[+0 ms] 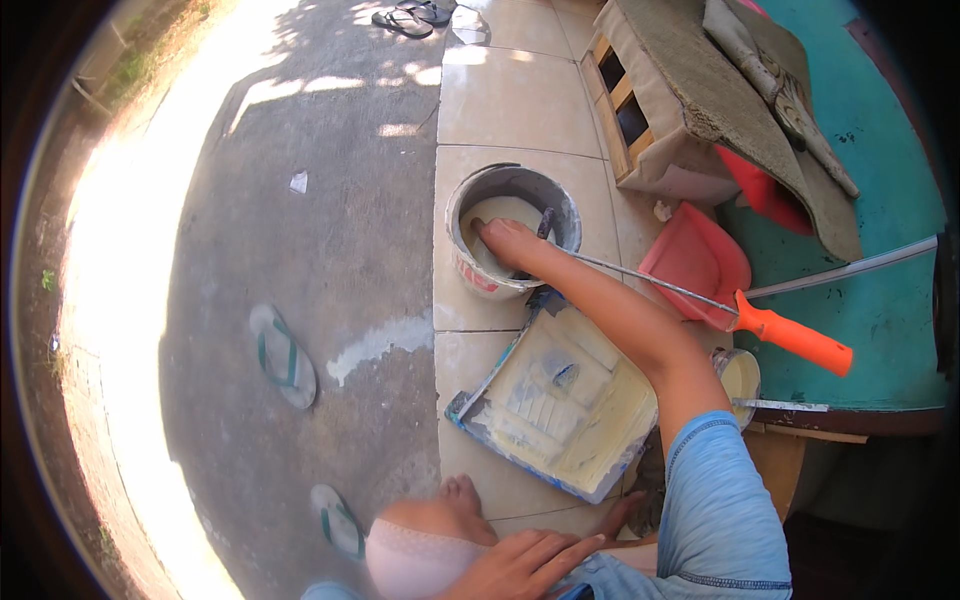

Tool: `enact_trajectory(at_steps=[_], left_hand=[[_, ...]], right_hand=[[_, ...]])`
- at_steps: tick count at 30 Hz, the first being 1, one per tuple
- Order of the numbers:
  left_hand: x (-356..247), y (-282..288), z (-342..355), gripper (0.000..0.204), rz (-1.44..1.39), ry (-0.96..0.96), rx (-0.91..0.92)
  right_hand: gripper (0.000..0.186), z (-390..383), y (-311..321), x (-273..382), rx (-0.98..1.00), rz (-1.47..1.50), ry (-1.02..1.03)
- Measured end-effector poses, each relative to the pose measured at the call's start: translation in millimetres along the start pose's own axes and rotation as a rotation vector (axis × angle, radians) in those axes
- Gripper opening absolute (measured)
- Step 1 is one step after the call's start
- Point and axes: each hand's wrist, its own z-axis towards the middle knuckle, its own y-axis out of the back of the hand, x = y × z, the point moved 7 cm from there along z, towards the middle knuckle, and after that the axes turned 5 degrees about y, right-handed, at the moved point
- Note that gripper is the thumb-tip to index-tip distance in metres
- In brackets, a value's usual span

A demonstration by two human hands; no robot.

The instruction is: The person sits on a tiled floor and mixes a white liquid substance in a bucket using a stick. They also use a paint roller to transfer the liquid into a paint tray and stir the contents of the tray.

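My right hand (505, 242) reaches into a white bucket (475, 270) of pale cream paint, its curled fingers partly hidden inside. A roller frame with an orange handle (795, 337) lies across the bucket, its metal rod running past my right arm. Below the bucket, a paint tray (530, 420) coated in cream paint rests on the tiles, partly under my right arm. My left hand (530, 560) lies with fingers extended near my lap, holding nothing that I can see.
At right, a red dustpan (700, 255), a smaller paint can (740, 377), a cloth-covered wooden crate (660, 140) and a teal surface (860, 300). Flip-flops (283, 355) lie on the concrete at left, others (405, 22) at the top. Tiled floor (510, 100) runs beside the concrete.
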Motion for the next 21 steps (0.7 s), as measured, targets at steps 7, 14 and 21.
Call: enact_trajectory(at_steps=[7, 14, 21], left_hand=[[-3.1, -1.1, -1.4, 0.060, 0.016, -0.001, 0.018], [-9.2, 2.3, -7.3, 0.059, 0.022, -0.014, 0.025], [-24.7, 3.3, -0.4, 0.057, 0.009, 0.078, 0.048]], right_hand=[[0.016, 1.4, 47.8, 17.9, -0.079, -0.050, 0.060], [0.021, -5.5, 78.8, 17.1, -0.118, 0.048, -0.016], [0.027, -24.1, 107.2, 22.2, -0.097, 0.093, -0.053]])
